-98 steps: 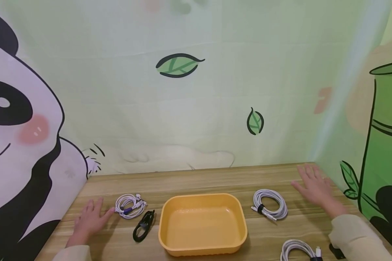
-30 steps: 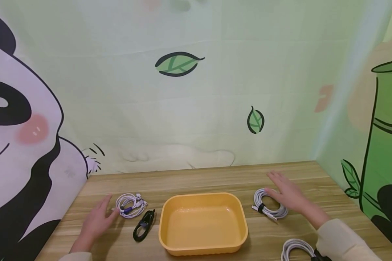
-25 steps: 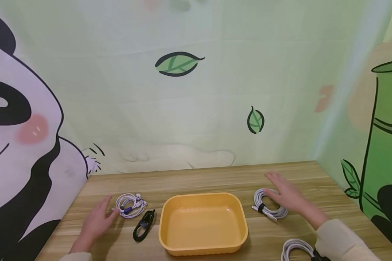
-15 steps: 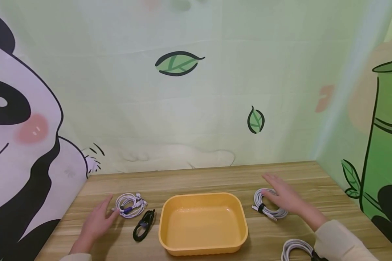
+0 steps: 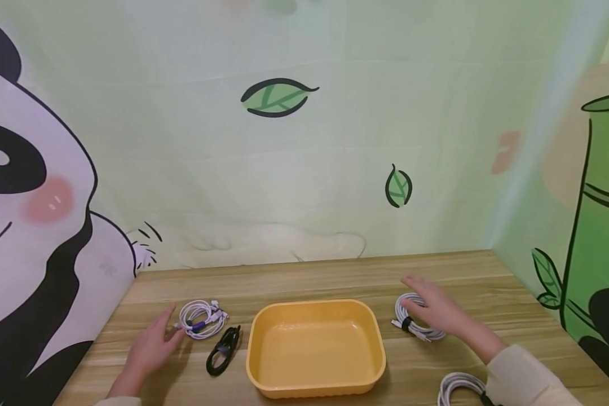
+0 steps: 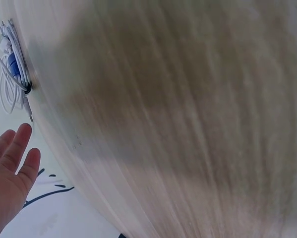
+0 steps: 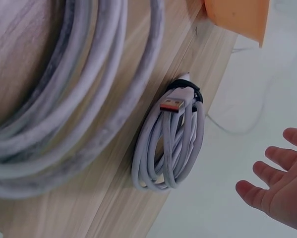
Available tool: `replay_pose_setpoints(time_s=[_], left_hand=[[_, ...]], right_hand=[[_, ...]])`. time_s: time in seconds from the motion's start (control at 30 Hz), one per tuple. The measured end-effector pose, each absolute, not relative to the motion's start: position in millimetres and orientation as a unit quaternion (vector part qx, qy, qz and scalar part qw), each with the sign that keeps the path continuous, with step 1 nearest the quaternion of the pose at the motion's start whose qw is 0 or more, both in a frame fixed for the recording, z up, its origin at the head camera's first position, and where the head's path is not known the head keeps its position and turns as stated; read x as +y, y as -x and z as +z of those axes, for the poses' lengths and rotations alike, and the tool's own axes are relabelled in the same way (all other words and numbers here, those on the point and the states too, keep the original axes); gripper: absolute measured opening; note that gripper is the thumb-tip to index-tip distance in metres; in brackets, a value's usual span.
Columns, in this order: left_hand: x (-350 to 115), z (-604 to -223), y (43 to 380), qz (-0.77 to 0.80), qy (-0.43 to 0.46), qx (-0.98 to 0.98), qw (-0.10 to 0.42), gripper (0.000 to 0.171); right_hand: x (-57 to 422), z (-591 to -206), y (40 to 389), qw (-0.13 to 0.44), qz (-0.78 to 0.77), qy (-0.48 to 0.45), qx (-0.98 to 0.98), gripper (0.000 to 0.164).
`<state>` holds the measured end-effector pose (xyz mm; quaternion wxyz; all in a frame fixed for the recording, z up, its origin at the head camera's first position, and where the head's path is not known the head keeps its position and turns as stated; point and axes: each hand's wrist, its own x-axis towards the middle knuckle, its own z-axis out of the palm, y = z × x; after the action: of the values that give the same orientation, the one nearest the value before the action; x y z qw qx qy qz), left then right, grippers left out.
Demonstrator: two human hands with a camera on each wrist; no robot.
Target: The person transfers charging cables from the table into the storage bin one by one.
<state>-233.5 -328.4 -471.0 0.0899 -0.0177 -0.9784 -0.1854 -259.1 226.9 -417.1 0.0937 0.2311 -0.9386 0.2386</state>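
While the yellow tray sits at lower centre, we see the right hand, fingers extended and holding nothing, above the grey coil at lower right, and the left hand, equally empty, beside the white coil at lower left. We judge this a reach; a grip calls for lowered, curling fingers.

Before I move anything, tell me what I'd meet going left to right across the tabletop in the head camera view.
Left hand, white cable coil, black cable bundle, yellow tray, far grey cable coil, near grey cable coil cut off by the bottom edge.
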Motion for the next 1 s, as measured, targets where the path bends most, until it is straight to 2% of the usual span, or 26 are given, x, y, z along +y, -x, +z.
replay_pose_setpoints(time_s=[0.3,0.7,1.0], left_hand=[[-326,-470,233,-0.199,0.021,-0.976,0.086,0.064],[-324,-471,231,-0.209,0.032,-0.971,0.11,0.061],[-321,-470,231,-0.221,0.035,-0.968,0.113,0.06]], right_hand=[[222,-416,255,0.068,0.261,-0.231,-0.935,0.049],[215,-414,254,0.026,0.292,-0.23,-0.928,0.048],[213,-412,251,0.015,0.307,-0.239,-0.921,0.046]])
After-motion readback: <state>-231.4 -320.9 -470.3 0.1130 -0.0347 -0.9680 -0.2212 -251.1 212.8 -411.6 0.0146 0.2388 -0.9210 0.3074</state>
